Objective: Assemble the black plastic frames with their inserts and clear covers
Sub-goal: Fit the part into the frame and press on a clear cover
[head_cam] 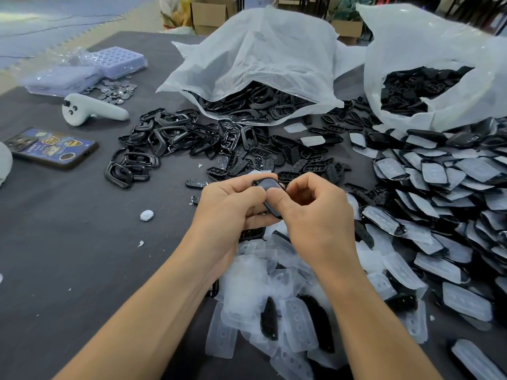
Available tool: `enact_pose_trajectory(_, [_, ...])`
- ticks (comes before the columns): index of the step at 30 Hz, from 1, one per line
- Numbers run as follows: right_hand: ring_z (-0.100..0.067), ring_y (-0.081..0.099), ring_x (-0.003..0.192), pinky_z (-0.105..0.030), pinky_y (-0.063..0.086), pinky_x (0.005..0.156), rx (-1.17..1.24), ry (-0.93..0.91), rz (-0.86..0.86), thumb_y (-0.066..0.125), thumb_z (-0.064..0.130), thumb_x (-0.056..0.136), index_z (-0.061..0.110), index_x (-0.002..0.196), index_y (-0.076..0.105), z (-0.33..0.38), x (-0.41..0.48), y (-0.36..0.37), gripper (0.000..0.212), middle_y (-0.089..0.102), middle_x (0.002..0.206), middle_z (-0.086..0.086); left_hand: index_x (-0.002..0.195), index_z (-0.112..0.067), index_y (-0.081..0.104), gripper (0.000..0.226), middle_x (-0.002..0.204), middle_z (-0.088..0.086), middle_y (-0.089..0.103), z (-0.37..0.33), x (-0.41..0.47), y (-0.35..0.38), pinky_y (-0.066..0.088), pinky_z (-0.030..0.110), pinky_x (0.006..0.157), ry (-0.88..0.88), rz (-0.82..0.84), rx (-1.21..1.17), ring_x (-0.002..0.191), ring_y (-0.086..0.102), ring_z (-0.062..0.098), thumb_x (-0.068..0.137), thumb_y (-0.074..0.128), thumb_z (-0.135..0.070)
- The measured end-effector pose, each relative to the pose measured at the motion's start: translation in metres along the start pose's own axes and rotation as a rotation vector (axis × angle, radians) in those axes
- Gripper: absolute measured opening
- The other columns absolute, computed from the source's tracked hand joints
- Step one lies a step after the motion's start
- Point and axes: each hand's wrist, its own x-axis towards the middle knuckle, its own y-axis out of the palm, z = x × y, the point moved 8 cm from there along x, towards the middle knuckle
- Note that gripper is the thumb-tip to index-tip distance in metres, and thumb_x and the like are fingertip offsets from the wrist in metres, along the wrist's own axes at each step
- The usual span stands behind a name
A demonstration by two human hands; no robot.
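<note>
1. The frame (270, 186) is held off the table between both hands. The left hand (230, 207) curls its fingers round the frame's near side with the thumb on top. The right hand (312, 215) pinches the other side, thumb pressed on the pale face and fingers curled behind. Neither hand is open, and both grip the same piece.
2. The thumbs hide the edges, so I cannot tell whether the cover is fully seated. A corner left proud would likely pop loose later.
3. Uneven thumb pressure could twist the thin frame or snap a clip, since the two grips oppose each other.
4. If the pinch slips, the piece would probably drop into the loose covers (274, 297) just below the hands. A half-built part would be hard to spot there.
5. Pressing off-centre may shift the insert inside. Spare inserts (301, 160) lie just beyond the hands.
6. The finished pile (439, 187) slopes in from the right of the right hand. A careless forearm sweep could mix it with the covers.
</note>
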Motion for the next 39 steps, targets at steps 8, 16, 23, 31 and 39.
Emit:
enact_pose_trajectory(8, [-0.006,0.046,0.044,-0.026,0.037,0.052,0.276,0.037,0.102,0.075,0.03,0.072,0.027,0.073,0.067,-0.003,0.004,0.007,0.008,0.06,0.054,0.008,0.111,-0.005,0.076,0.029,0.082,0.006,0.079,-0.01,-0.002,-0.002,0.063,0.027,0.07,0.058,-0.013,0.037,0.071,0.075,0.014,0.093,0.059,0.01])
enact_pose_trajectory(16, [-0.004,0.051,0.047,-0.02,0.041,0.05,0.261,0.001,0.101,0.081,0.019,0.076,0.025,0.074,0.07,-0.003,0.004,0.005,0.012,0.065,0.057,0.007,0.08,-0.014,0.082,0.028,0.074,0.01,0.078,-0.018,-0.003,-0.011,0.058,0.022,0.056,0.079,-0.098,0.199,0.059,0.072,0.014,0.093,0.064,0.005])
enact_pose_trajectory(23, [-0.008,0.054,0.049,-0.019,0.042,0.048,0.336,0.011,0.148,0.077,0.009,0.081,0.023,0.077,0.073,0.002,0.002,0.008,0.016,0.066,0.059,0.005,0.09,-0.007,0.08,0.018,0.074,0.013,0.078,-0.018,-0.003,-0.017,0.057,0.023,0.055,0.094,-0.15,0.222,0.059,0.073,0.016,0.095,0.065,0.003])
enact_pose_trajectory(31, [-0.014,0.058,0.044,-0.019,0.044,0.044,0.418,0.056,0.149,0.073,-0.005,0.085,0.02,0.072,0.074,0.001,0.002,0.005,0.028,0.071,0.062,-0.005,0.093,-0.012,0.082,0.019,0.072,0.012,0.078,-0.022,-0.003,-0.012,0.055,0.021,0.055,0.138,-0.057,0.372,0.057,0.069,0.014,0.091,0.072,0.003])
enact_pose_trajectory(39, [-0.015,0.061,0.05,-0.025,0.05,0.05,0.34,0.032,0.115,0.076,0.012,0.082,0.022,0.073,0.074,0.0,0.002,0.002,0.014,0.07,0.062,-0.002,0.082,-0.032,0.083,0.021,0.068,0.008,0.077,-0.021,-0.006,-0.002,0.059,0.028,0.057,0.199,-0.032,0.448,0.058,0.07,0.016,0.083,0.075,-0.013])
